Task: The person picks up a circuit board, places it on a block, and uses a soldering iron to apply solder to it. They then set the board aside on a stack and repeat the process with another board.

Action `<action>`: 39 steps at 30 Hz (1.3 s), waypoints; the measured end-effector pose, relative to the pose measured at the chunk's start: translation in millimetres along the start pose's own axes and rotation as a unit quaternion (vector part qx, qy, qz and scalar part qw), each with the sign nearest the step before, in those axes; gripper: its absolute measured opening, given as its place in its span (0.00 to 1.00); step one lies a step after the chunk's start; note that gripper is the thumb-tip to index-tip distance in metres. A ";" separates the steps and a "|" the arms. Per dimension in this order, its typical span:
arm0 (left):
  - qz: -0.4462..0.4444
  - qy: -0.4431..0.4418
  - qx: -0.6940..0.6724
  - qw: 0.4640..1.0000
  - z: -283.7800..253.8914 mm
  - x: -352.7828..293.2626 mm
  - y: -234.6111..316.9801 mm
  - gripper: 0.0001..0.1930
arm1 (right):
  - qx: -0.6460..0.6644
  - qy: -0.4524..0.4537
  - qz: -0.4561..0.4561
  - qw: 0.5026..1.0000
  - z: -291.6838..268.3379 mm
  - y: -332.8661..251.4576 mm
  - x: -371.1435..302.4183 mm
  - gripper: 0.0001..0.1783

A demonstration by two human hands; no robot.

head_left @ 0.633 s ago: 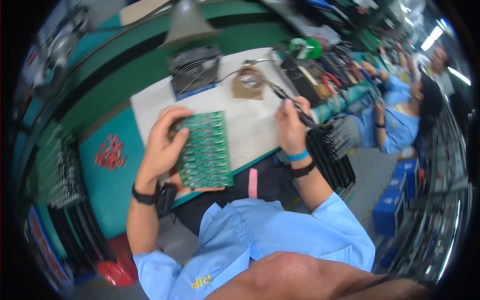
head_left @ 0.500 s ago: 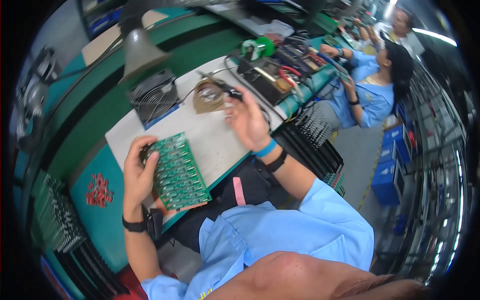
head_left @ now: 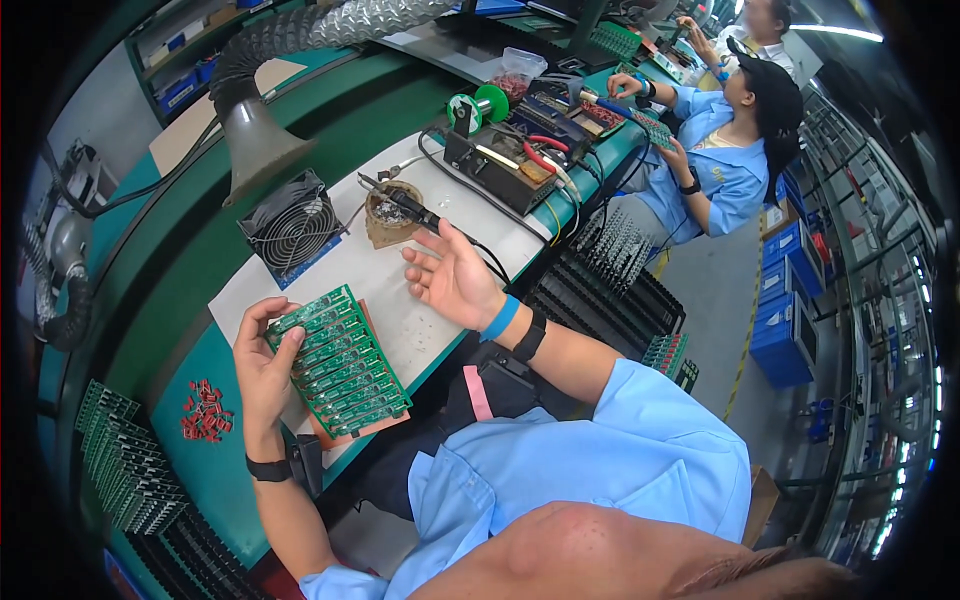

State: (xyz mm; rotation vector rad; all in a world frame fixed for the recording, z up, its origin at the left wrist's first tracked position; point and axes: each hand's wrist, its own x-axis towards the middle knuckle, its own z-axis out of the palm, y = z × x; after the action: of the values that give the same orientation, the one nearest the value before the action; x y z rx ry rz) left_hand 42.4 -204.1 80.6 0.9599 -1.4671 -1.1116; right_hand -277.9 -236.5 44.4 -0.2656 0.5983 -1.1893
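My left hand (head_left: pixel 265 365) grips the left edge of a green circuit board panel (head_left: pixel 350 365), with the thumb on top and the fingers beneath. The panel is tilted and carries rows of narrow, repeated boards. Under its near edge shows an orange-brown sheet (head_left: pixel 375 424). My right hand (head_left: pixel 455 275) is open, palm turned up and fingers apart, to the right of the panel. Just beyond its fingertips lies a soldering iron (head_left: pixel 415 208), its handle apart from the palm and its metal end across a round tip-cleaning tin (head_left: pixel 392 203).
A small fan (head_left: pixel 293 237) and a fume hose hood (head_left: pixel 258 145) stand at the far left. Red parts (head_left: pixel 207 411) lie on the green mat beside racked boards (head_left: pixel 130 460). A solder spool (head_left: pixel 478 107) and red-handled pliers (head_left: pixel 545 150) sit far right. A co-worker (head_left: pixel 725 150) sits beyond.
My right hand has drawn a little left and nearer, towards the panel. The left hand keeps hold of the panel. The whole view has shifted slightly and is sharper.
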 end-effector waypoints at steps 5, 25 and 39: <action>-0.007 0.007 -0.017 1.000 -5.3 1.1 -3.6 0.22 | -0.021 -0.023 0.030 0.999 -1.6 3.0 -9.0 0.29; 0.006 0.090 -0.113 0.989 -26.4 5.3 -3.5 0.25 | -0.553 -0.119 -0.331 0.756 -11.5 23.6 -43.8 0.11; 0.005 0.273 0.041 0.961 -93.5 -85.4 64.9 0.28 | -0.532 -0.168 -0.333 0.760 -10.8 15.9 -46.2 0.08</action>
State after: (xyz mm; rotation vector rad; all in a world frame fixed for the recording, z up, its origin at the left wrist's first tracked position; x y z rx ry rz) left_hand 147.8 -120.7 127.3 1.2016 -1.0652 -0.6997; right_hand -282.7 -186.7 41.3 -1.7587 0.8420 -1.2956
